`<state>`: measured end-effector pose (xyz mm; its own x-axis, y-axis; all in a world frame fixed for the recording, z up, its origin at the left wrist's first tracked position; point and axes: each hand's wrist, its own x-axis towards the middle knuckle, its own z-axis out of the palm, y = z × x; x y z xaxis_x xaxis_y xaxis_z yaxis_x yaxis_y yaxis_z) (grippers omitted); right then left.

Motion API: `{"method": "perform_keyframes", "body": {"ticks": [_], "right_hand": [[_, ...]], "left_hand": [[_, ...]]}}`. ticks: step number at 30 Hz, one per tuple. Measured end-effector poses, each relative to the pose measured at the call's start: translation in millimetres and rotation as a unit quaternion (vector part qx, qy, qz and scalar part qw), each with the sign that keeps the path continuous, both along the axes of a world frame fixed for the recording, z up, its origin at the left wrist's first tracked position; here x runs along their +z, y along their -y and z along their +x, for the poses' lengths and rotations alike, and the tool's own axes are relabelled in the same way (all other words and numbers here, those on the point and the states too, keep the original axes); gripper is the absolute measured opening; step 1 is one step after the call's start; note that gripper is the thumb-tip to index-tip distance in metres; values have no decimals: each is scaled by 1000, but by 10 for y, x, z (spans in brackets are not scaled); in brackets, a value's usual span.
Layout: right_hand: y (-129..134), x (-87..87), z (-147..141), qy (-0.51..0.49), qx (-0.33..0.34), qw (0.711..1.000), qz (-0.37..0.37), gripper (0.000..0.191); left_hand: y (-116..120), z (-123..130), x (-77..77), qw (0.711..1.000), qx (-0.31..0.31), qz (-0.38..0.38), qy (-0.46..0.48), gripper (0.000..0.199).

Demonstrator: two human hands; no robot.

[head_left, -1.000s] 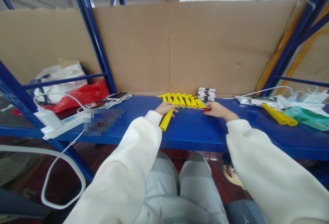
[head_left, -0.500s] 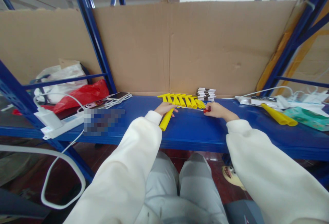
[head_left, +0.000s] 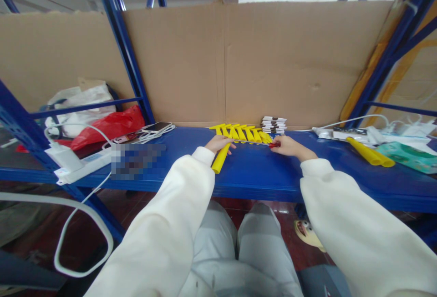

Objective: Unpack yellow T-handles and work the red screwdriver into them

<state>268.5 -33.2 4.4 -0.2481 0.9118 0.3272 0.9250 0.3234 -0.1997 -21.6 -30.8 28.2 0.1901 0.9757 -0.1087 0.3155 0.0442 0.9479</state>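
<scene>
My left hand [head_left: 218, 143] is closed around a yellow T-shaped tool with a tubular handle [head_left: 221, 159], which slants down toward the shelf's front edge. In my right hand [head_left: 288, 146] is a screwdriver with a red handle [head_left: 275, 145]. Its long thin shaft runs left, almost level, and reaches my left hand; the fingers there hide where it meets the yellow tool. Just behind both hands lies a row of several similar yellow T-shaped pieces [head_left: 241, 132].
A stack of small white-and-dark packs [head_left: 274, 125] stands behind my right hand. Right on the blue shelf [head_left: 262, 176] lie two yellow tubes [head_left: 372, 153] and a green packet [head_left: 408, 156]. Left are a phone [head_left: 159, 127], cables and a power strip [head_left: 85, 165]. Cardboard [head_left: 273, 60] closes the back.
The screwdriver's shaft and handle have shifted very slightly. Both hands keep nearly the same place, and the yellow tool stays in my left hand.
</scene>
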Motion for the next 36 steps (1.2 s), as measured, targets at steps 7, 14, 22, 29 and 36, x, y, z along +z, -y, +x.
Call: {"method": "perform_keyframes", "body": {"ticks": [7,14,22,29,36], "right_hand": [[-9,2,4,26,-17,1000,0,7],[22,19,-15,14,-38,999,-2,10],[55,48,-68,43,-54,997,-19,8],[75,56,-80,85,-82,993,-18,9],[139,97,-168,111,-108,988,6,15]], "left_hand": [[3,5,3,1000,-1,-2,3,22],[5,1,6,1000,-6,-2,2,22],[-27,26,-43,1000,6,4,0,24],[-43,64,-67,1000,24,10,5,28],[-49,72,-83,999,41,24,9,28]]}}
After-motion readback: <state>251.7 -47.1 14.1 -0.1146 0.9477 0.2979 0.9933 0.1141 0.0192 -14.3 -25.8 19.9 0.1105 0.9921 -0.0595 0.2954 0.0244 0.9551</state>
